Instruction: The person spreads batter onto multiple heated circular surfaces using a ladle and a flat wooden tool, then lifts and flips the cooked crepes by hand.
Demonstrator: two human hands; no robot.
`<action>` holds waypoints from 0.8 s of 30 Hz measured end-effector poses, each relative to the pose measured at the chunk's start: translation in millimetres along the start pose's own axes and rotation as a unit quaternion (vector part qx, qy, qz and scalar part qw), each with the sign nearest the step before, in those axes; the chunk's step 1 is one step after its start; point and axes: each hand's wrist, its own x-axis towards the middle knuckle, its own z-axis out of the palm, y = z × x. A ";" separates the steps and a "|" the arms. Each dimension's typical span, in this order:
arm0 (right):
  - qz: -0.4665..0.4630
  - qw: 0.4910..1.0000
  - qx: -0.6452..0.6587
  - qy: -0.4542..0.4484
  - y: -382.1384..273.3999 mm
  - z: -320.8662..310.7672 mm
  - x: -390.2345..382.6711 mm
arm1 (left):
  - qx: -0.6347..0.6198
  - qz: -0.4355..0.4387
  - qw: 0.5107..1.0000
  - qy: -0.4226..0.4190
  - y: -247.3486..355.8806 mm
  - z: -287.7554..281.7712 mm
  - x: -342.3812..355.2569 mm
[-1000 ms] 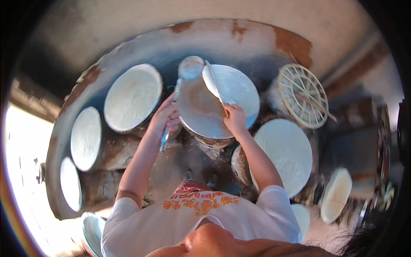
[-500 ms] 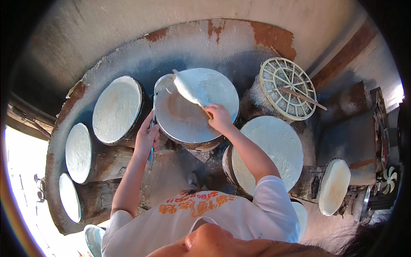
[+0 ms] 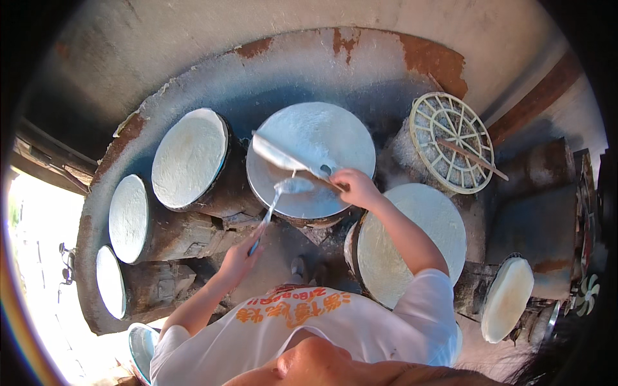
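The round griddle in the middle sat on its dark drum, right in front of the person. Half a second before, much of its top was bare and brownish — now a thin white batter covered most of it, with only a grey strip left near the front edge. The right hand was closed around the handle of a flat white spreader, whose blade lay on the griddle, pointing left. Earlier that blade was farther back on the plate. The left hand had dropped lower and nearer the body — it gripped a long ladle whose bowl now hung over the griddle's front edge. Other white-topped drums stood in a ring to the left and right. A round woven rack with a stick across it sat to the right, behind.
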 end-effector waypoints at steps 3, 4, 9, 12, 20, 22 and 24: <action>0.049 0.997 0.056 0.028 30.7 -32.5 7.6 | -0.008 -0.032 0.996 -0.079 22.9 -10.6 -11.1; 0.069 0.994 0.041 0.071 45.5 -37.8 21.9 | 0.003 -0.092 0.989 -0.118 34.5 -10.9 -4.4; -0.096 0.993 -0.057 0.030 41.6 -10.9 60.8 | -0.030 -0.137 0.981 -0.135 34.1 -3.0 -1.3; -0.057 0.997 0.015 -0.056 31.8 -29.5 11.5 | -0.105 -0.155 0.972 -0.142 20.3 -10.9 -23.3; -0.065 0.996 0.022 -0.062 24.8 -38.2 20.6 | -0.509 -0.173 0.843 -0.035 58.0 -55.0 2.3; 0.047 0.978 0.099 -0.176 21.1 -67.7 -21.8 | -0.628 -0.070 0.772 -0.076 37.4 -76.6 -7.5; 0.105 0.977 0.100 -0.154 37.7 -75.2 -24.2 | -0.642 -0.090 0.759 -0.062 51.2 -73.6 15.4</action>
